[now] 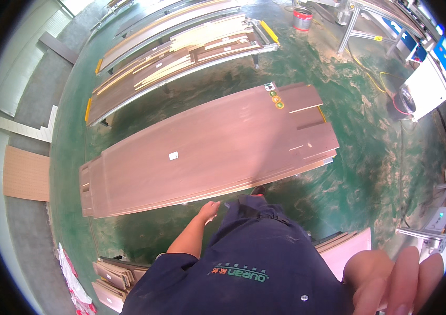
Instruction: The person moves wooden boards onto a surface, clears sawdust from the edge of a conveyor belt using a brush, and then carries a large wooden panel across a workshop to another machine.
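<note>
My left hand point(210, 210) hangs low beside the near long edge of a stack of brown wood panels point(207, 149). Its fingers are curled in, and nothing sticks out of them. A gap seems to separate this hand from the panels. At the lower right, my right hand point(396, 281) is raised close to the camera. Its fingers are bent toward the thumb; whatever is between them, if anything, is hidden. A small white label point(173, 156) lies on the top panel, and round stickers point(276, 100) mark its far right end.
Beyond the stack, a long roller rack point(181, 79) carries panels and pale strips point(210, 34). More panels stand behind me at the lower left point(112, 275) and lower right point(346, 252). A red bucket point(302, 20) and machinery point(433, 79) occupy the right side of the dusty green floor point(359, 173).
</note>
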The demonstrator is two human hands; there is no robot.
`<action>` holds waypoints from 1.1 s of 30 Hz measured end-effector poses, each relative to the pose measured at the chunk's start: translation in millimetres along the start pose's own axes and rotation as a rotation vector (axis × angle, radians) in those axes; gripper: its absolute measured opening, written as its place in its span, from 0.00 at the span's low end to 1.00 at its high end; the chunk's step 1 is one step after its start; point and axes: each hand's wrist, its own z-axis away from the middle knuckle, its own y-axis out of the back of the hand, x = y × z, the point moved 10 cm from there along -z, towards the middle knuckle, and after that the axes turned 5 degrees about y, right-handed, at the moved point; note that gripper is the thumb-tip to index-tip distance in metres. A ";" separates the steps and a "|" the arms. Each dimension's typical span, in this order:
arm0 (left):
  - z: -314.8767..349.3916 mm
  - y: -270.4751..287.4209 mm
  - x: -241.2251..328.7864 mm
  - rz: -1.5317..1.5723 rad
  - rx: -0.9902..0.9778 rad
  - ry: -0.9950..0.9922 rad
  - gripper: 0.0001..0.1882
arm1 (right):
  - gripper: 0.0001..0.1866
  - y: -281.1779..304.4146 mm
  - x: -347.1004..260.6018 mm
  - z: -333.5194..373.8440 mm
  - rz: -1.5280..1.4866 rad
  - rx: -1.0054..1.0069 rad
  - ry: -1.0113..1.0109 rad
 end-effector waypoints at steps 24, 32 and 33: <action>-129.6 -72.3 118.7 -0.514 -0.188 -0.053 0.25 | 0.16 147.8 8.3 -28.8 0.638 0.960 -0.163; -77.6 -180.7 262.9 -0.589 -0.183 -0.027 0.24 | 0.14 279.7 -72.9 20.0 0.133 1.169 0.024; -63.6 -211.3 285.6 -0.635 -0.202 -0.045 0.23 | 0.11 300.9 -93.2 41.7 0.166 0.981 0.146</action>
